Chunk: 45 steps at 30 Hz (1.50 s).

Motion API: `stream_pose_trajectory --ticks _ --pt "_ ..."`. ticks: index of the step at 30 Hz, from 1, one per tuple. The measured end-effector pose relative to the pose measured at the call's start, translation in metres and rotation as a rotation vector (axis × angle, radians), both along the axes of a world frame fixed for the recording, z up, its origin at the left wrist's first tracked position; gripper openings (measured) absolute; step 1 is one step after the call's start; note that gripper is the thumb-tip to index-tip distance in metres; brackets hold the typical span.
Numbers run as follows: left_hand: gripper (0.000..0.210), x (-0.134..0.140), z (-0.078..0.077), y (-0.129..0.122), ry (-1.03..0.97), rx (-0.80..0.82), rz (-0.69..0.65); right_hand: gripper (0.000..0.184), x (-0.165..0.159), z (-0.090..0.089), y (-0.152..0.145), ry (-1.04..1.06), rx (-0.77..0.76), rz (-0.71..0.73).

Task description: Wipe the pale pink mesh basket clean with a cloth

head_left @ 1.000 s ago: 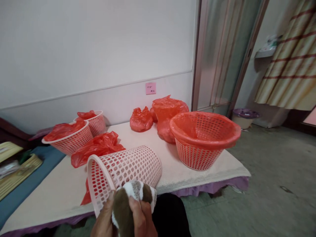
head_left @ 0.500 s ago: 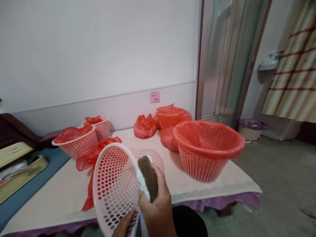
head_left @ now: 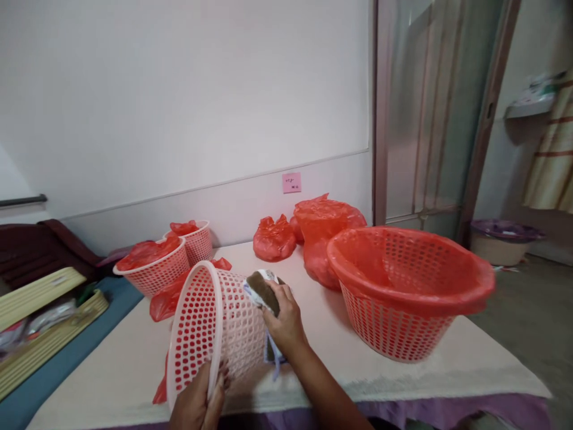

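I am wiping outside of pink basket [head_left: 215, 328], L hand [head_left: 197, 400] gripping its rim, R hand [head_left: 284, 322] closed on cloth [head_left: 263, 289]; next, I think, turn basket w/ L.

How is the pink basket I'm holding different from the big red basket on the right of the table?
The pink basket lies tipped on its side, rim held by the left hand; the red basket stands upright, untouched. The pink basket is pale, narrower and unlined; the red basket is wider, deeper in colour and lined with a red plastic bag. The right hand presses a brown and white cloth against the pink one only. Both are perforated plastic.
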<state>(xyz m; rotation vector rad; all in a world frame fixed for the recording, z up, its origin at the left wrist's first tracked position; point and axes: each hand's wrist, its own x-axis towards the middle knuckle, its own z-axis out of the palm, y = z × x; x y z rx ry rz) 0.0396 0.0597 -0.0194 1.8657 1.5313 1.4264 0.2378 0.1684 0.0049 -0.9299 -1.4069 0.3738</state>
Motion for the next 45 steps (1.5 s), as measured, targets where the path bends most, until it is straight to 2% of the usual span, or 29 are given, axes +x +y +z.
stream_pose_trajectory --ticks 2,4,7,9,14,17,20,23,25,27,31,34,37,41,45 --pt "0.035 0.005 0.015 0.005 -0.087 -0.055 0.047 0.058 0.01 -0.018 0.024 0.004 -0.05 -0.034" --pt "0.036 0.008 0.029 0.011 -0.087 -0.093 0.059 0.054 0.021 -0.035 0.042 0.039 -0.094 -0.075" --pt "0.033 0.009 0.042 0.021 0.094 -0.11 -0.02 0.052 0.032 -0.053 0.053 0.082 -0.141 -0.123" --pt "0.032 0.009 0.046 0.027 0.209 -0.114 -0.07 0.053 0.034 -0.057 0.054 0.103 -0.152 -0.147" --pt "0.034 0.012 0.052 0.04 0.237 -0.165 -0.058 0.055 0.019 -0.047 0.041 0.12 -0.105 -0.158" --pt "0.035 0.017 0.062 0.044 0.221 -0.19 -0.053 0.063 0.004 -0.033 0.016 0.099 -0.003 -0.104" --pt "0.036 0.022 0.075 0.046 0.217 -0.16 -0.055 0.07 -0.014 -0.023 -0.018 -0.01 0.131 -0.018" --pt "0.035 0.025 0.086 0.048 0.152 -0.152 -0.091 0.073 -0.026 -0.024 -0.04 -0.14 0.214 0.064" --pt "0.035 0.023 0.09 0.049 0.07 -0.199 -0.102 0.073 -0.026 -0.029 -0.04 -0.19 0.231 0.054" --pt "0.034 0.02 0.093 0.05 0.014 -0.238 -0.096 0.071 -0.019 -0.038 -0.028 -0.184 0.177 -0.017" --pt "0.038 0.014 0.099 0.051 -0.065 -0.281 -0.08 0.065 0.001 -0.059 0.007 -0.015 -0.077 -0.195" --pt "0.042 0.014 0.104 0.052 -0.091 -0.354 -0.109 0.061 0.005 -0.066 0.014 0.044 -0.143 -0.259" --pt "0.047 0.02 0.11 0.055 -0.103 -0.344 -0.131 0.066 -0.007 -0.057 -0.005 0.004 -0.059 -0.221" --pt "0.047 0.034 0.118 0.057 -0.009 -0.303 -0.169 0.076 -0.033 -0.037 -0.05 -0.186 0.174 -0.076" --pt "0.047 0.044 0.126 0.06 0.021 -0.303 -0.179 0.081 -0.046 -0.034 -0.068 -0.232 0.303 0.004"
